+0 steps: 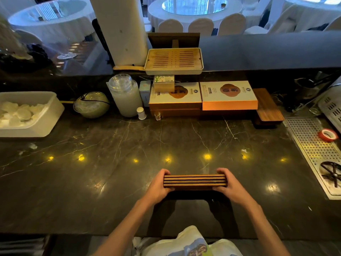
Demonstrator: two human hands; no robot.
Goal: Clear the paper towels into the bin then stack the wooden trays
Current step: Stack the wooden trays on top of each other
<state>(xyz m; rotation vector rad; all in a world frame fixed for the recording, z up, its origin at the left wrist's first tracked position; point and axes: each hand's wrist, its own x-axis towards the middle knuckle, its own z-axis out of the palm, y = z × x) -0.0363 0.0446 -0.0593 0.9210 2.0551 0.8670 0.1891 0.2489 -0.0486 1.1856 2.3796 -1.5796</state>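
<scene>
A stack of several thin wooden trays (pixel 194 182) is held edge-on above the dark marble counter (pixel 129 172), near its front edge. My left hand (pixel 159 187) grips the stack's left end and my right hand (pixel 229 187) grips its right end, fingers curled over the far side. No paper towels lie on the counter. No bin is in view.
A white tub (pixel 46 115) of white pieces stands at far left. A glass bowl (pixel 91 105), a tall jar (pixel 125 97), orange gift boxes (pixel 228 97), a dark wooden board (pixel 267 108) and a slatted bamboo tray (pixel 173 60) line the back. A perforated metal drain (pixel 311 145) with red tape (pixel 328 134) is at right.
</scene>
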